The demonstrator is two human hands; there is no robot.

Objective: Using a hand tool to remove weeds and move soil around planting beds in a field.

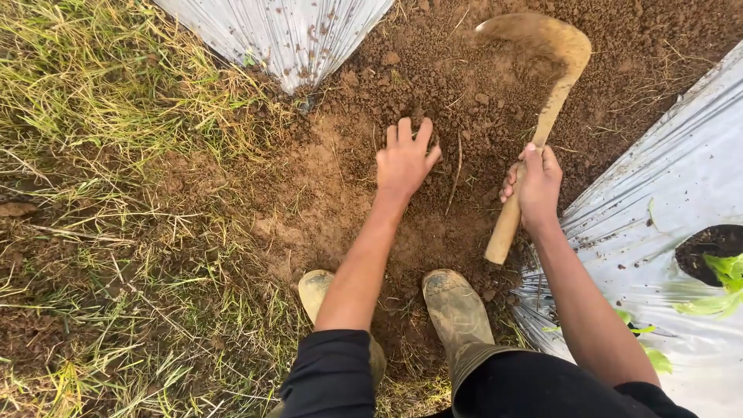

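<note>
Left hand (pixel 404 159): fingers spread, pressed into loose brown soil (pixel 433 93). Right hand (pixel 535 184): clamped on curved wooden-handled hoe (pixel 534 116). Risk: blade near left fingers; a swing could strike them.

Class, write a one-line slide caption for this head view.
Left hand presses loose soil while right hand grips a wooden-handled hoe between plastic sheets.

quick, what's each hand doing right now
Left hand: open, fingers spread on the loose soil.
Right hand: closed around the wooden handle of the hoe.
</note>
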